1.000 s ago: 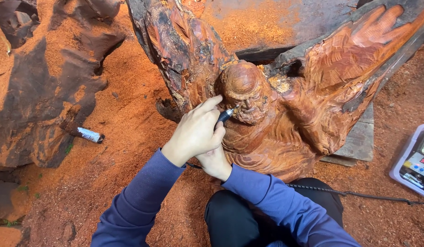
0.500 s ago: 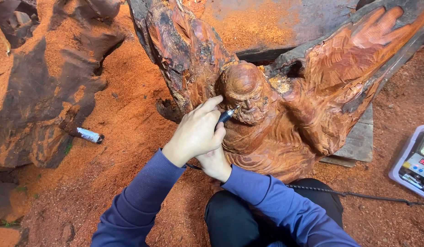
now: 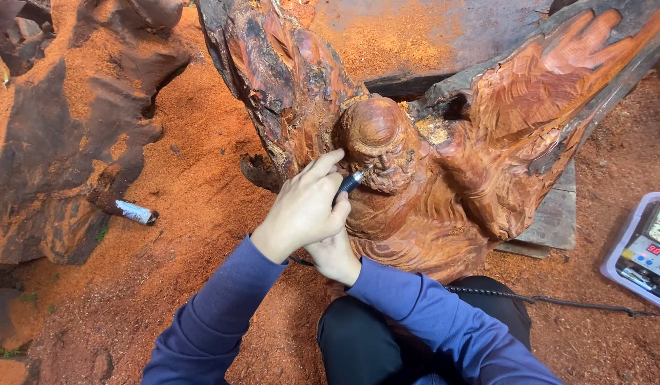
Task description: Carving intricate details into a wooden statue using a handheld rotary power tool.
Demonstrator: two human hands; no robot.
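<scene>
A large reddish wood carving (image 3: 444, 192) of a bald, bearded figure with a raised hand lies on the sawdust-covered ground. My left hand (image 3: 301, 208) grips a slim black rotary tool handpiece (image 3: 350, 183) like a pen. Its tip touches the figure's face just below the round head (image 3: 376, 132). My right hand (image 3: 335, 254) sits under the left hand, pressed against the figure's chest, and its fingers are mostly hidden. The tool's black cable (image 3: 551, 301) runs off to the right across my lap.
A control box (image 3: 642, 251) with a small display stands at the right edge. A dark rough wood mass (image 3: 66, 142) fills the left side, with a small white-and-dark cylinder (image 3: 134, 212) at its foot. Orange sawdust (image 3: 194, 207) covers the ground. A flat board (image 3: 551, 221) lies under the carving's right side.
</scene>
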